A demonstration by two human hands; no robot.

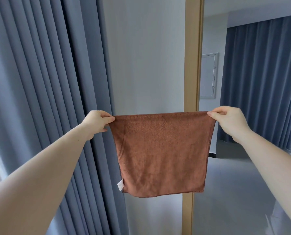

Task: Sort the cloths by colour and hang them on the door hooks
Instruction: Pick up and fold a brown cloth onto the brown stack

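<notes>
A brown cloth [161,153] hangs flat and stretched out in front of me, with a small white label at its lower left corner. My left hand [97,122] pinches its top left corner. My right hand [228,118] pinches its top right corner. Both arms are stretched forward at about chest height. No door hooks and no other cloths are in view.
A grey-blue curtain [44,99] fills the left side. Behind the cloth stand a white wall [144,56] and a tan wooden frame post [192,56]. To the right, glass or a mirror shows a room with another curtain [263,82] and a grey floor [234,184].
</notes>
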